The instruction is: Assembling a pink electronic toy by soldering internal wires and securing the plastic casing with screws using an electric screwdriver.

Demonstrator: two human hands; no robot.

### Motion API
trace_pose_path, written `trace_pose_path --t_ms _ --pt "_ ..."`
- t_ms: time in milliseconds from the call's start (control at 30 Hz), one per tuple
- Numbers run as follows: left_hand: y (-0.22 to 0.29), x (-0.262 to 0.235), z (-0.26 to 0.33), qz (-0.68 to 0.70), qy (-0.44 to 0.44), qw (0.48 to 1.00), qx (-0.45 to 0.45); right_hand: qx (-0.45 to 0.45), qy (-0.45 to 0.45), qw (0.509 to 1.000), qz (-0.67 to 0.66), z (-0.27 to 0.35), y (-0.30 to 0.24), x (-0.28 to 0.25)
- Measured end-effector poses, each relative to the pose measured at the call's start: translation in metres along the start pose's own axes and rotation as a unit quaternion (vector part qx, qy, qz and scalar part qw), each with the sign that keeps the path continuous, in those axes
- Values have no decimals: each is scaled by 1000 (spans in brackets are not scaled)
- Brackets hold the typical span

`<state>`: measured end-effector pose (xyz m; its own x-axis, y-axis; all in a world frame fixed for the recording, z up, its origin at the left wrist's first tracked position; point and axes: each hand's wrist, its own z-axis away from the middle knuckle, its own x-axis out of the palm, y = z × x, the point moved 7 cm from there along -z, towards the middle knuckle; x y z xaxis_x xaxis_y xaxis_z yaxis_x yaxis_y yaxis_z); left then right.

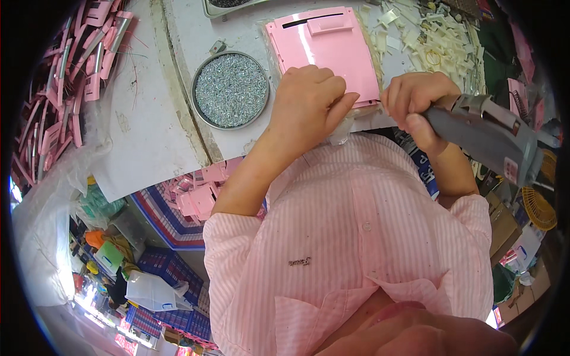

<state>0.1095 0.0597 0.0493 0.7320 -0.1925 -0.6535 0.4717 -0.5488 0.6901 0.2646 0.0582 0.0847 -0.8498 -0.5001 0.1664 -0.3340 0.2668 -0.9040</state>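
A glossy pink plastic panel [326, 44] with a dark slot and a raised piece at its far end lies on the table before me. My left hand [310, 98] rests over its near edge, fingers curled and thumb stretched to the right; anything inside the fingers is hidden. My right hand [423, 107] is wrapped round the front of a grey electric screwdriver [484, 130], held nearly level, its front end toward the panel's near right corner. The tool's tip is hidden by my fingers. Left of my left hand stands a round metal dish [198, 110] full of small shiny screws.
White plastic parts [445, 50] lie heaped at the far right. Pink pieces with metal strips [89, 59] are piled at the far left. Below the table's front edge, a striped box [172, 228] holds pink parts. A metal tray [228, 12] stands at the back.
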Motion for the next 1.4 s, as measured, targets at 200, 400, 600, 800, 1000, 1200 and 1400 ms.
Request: trace_pose_path --t_ms 200,400,600,800,1000,1200,1400 --pt "8 1 6 17 20 999 36 12 31 999 17 -7 -12 0" --pt "22 4 12 53 59 997 23 -20 3 998 -67 -31 -48 11" --pt "24 7 19 66 90 993 34 -29 -12 998 -60 -27 -44 20" --pt "16 -15 31 102 108 987 -58 3 -2 999 -54 -17 -42 21" --pt "-4 20 118 -4 -190 970 -149 -7 -75 996 -47 -9 -44 6" --pt "-19 48 141 -118 -128 967 -185 1 -104 994 -29 -9 -44 13" --pt "-39 76 161 -174 -152 959 -162 -5 -118 992 -45 -11 -42 10"
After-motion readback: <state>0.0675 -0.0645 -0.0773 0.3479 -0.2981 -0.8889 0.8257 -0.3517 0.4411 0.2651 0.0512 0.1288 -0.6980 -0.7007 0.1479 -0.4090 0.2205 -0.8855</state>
